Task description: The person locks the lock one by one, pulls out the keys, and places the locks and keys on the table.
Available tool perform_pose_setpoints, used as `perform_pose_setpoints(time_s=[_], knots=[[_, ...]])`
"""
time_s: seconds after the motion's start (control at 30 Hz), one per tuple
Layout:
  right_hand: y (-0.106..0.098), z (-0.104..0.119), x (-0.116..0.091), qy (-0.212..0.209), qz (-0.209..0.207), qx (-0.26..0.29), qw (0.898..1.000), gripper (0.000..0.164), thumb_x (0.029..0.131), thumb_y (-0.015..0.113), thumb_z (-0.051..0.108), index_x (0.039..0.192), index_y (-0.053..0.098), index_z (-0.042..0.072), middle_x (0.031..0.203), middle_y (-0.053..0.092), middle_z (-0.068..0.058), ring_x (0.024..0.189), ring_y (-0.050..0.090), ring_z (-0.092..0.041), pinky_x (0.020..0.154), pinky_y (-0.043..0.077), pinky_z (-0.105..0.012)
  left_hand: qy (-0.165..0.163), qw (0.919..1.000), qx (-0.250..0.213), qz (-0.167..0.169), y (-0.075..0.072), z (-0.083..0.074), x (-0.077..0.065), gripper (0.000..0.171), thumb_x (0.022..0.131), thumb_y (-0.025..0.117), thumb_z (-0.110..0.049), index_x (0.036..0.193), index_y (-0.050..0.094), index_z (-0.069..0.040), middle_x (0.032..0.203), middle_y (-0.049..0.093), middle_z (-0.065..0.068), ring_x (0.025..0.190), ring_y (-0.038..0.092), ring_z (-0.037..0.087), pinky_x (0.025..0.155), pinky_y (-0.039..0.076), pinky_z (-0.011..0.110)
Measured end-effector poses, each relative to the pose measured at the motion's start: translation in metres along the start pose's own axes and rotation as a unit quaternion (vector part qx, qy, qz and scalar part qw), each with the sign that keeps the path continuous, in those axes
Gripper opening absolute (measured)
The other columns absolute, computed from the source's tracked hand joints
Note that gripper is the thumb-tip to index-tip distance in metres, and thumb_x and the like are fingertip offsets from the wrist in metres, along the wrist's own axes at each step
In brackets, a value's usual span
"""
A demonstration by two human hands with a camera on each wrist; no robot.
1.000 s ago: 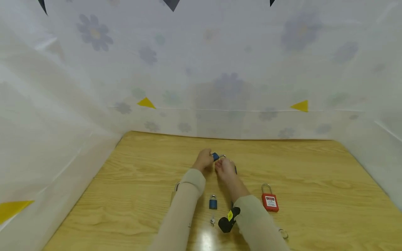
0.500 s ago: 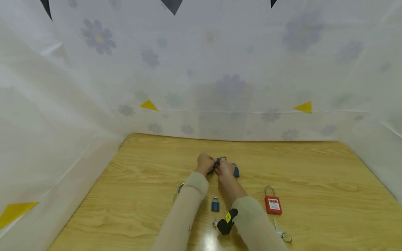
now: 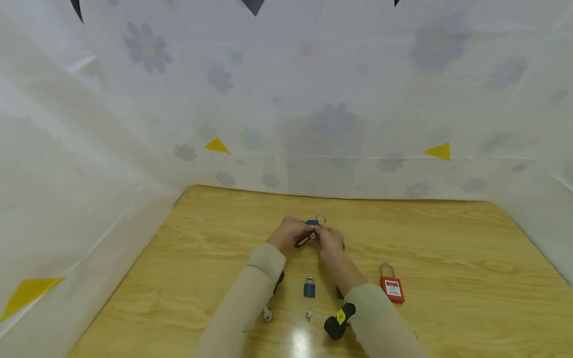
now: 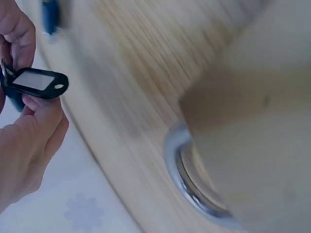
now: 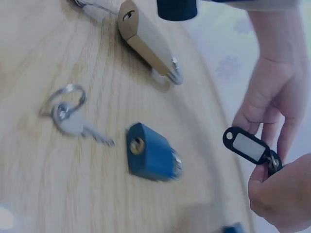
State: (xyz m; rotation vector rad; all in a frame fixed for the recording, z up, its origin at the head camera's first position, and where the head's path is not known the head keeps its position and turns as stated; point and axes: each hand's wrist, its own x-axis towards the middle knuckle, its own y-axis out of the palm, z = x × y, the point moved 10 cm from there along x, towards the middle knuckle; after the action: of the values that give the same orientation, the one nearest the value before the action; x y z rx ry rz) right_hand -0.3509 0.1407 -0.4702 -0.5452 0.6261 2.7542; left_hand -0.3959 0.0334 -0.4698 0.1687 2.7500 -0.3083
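Note:
My left hand (image 3: 291, 232) grips the body of a blue padlock (image 3: 312, 223), whose silver shackle stands up, released on one side. At the padlock's near end my right hand (image 3: 330, 241) pinches a small key, mostly hidden by the fingertips. From the key's ring hangs a black key tag (image 3: 302, 242) with a white label; the right wrist view shows the key tag (image 5: 248, 145) between both hands. Behind the right hand another blue padlock (image 3: 343, 245) is mostly covered.
Nearer lie a small blue padlock (image 3: 309, 287), a key (image 3: 308, 314) below it, and another key (image 3: 266, 313) beside the left sleeve. A red padlock (image 3: 392, 288) lies right. The right wrist view shows a brass padlock (image 5: 150, 41). A white curtain (image 3: 313, 174) borders the wooden table.
The blue padlock has turned between my hands, its shackle now upright and the key tag in sight. My left forearm has shifted left, uncovering a key; the right forearm has moved slightly right.

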Motion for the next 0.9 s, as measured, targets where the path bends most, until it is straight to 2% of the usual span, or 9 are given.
perform_pose_setpoints(time_s=[0.03,0.1,0.2,0.27,0.33,0.4,0.57,0.77,0.9], knots=[[0.000,0.004,-0.004,-0.002,0.008,0.000,1.000,0.038,0.094,0.044,-0.002,0.131,0.038,-0.011,0.135,0.042,-0.025,0.115,0.052,-0.026,0.098,0.046,-0.026,-0.015,0.9993,-0.029,0.019,0.003,-0.002,-0.007,0.028,0.086,0.064,-0.005,0.109,0.063,0.011,0.107,0.066,0.022,0.092,0.067,0.023,0.083,0.055,0.031],[-0.003,0.011,-0.012,-0.007,0.013,-0.007,1.000,0.033,0.095,0.046,0.000,0.126,0.043,-0.009,0.126,0.048,-0.020,0.100,0.057,-0.017,0.089,0.049,-0.020,-0.026,0.9963,-0.065,0.049,0.005,-0.014,-0.030,0.031,0.089,0.061,-0.007,0.114,0.060,0.010,0.109,0.066,0.020,0.091,0.066,0.020,0.083,0.054,0.028],[-0.004,0.024,-0.025,-0.020,0.035,-0.027,0.999,0.025,0.095,0.046,0.002,0.119,0.046,-0.006,0.111,0.051,-0.009,0.084,0.057,-0.006,0.079,0.050,-0.013,-0.030,0.9910,-0.101,0.082,0.010,-0.024,-0.049,0.035,0.092,0.058,-0.011,0.120,0.056,0.010,0.095,0.066,0.013,0.080,0.061,0.013,0.075,0.052,0.022],[-0.004,0.032,-0.034,-0.035,0.047,-0.046,0.997,0.023,0.095,0.047,0.002,0.117,0.047,-0.007,0.103,0.051,-0.006,0.079,0.057,-0.004,0.076,0.050,-0.012,-0.022,0.9882,-0.119,0.094,0.014,-0.027,-0.058,0.036,0.093,0.056,-0.013,0.120,0.055,0.010,0.085,0.062,0.003,0.072,0.055,0.007,0.069,0.049,0.018],[-0.004,0.038,-0.045,-0.048,0.062,-0.066,0.995,0.025,0.095,0.046,0.002,0.118,0.046,-0.008,0.103,0.051,-0.005,0.080,0.057,-0.003,0.078,0.050,-0.012,-0.007,0.9865,-0.132,0.096,0.018,-0.027,-0.065,0.037,0.094,0.055,-0.017,0.118,0.056,0.011,0.075,0.057,-0.003,0.066,0.051,0.005,0.063,0.045,0.016],[-0.004,0.040,-0.056,-0.057,0.080,-0.084,0.992,0.028,0.096,0.045,0.002,0.121,0.044,-0.010,0.111,0.050,-0.008,0.083,0.056,-0.001,0.079,0.050,-0.012,0.006,0.9849,-0.149,0.089,0.021,-0.025,-0.073,0.038,0.094,0.055,-0.020,0.115,0.058,0.012,0.070,0.056,-0.005,0.063,0.049,0.004,0.061,0.044,0.014],[-0.006,0.035,-0.081,-0.069,0.108,-0.114,0.985,0.034,0.097,0.043,0.003,0.126,0.039,-0.014,0.121,0.045,-0.013,0.089,0.056,-0.001,0.080,0.048,-0.011,0.015,0.9805,-0.183,0.071,0.021,-0.013,-0.095,0.040,0.093,0.057,-0.025,0.112,0.059,0.011,0.074,0.055,-0.005,0.066,0.049,0.005,0.063,0.044,0.015],[-0.023,0.025,-0.104,-0.066,0.091,-0.123,0.986,0.028,0.094,0.049,0.001,0.118,0.048,-0.013,0.106,0.056,-0.004,0.088,0.058,-0.005,0.081,0.050,-0.015,0.032,0.9767,-0.187,0.101,0.028,-0.002,-0.121,0.039,0.093,0.057,-0.025,0.112,0.060,0.010,0.075,0.059,-0.006,0.070,0.055,0.004,0.070,0.049,0.018],[-0.034,0.019,-0.112,-0.055,0.077,-0.100,0.991,0.016,0.091,0.053,-0.001,0.106,0.058,-0.003,0.104,0.058,-0.002,0.090,0.060,-0.008,0.082,0.051,-0.017,0.047,0.9721,-0.197,0.119,0.035,0.000,-0.133,0.038,0.092,0.057,-0.022,0.111,0.060,0.012,0.071,0.060,-0.009,0.068,0.056,0.002,0.072,0.049,0.019]])
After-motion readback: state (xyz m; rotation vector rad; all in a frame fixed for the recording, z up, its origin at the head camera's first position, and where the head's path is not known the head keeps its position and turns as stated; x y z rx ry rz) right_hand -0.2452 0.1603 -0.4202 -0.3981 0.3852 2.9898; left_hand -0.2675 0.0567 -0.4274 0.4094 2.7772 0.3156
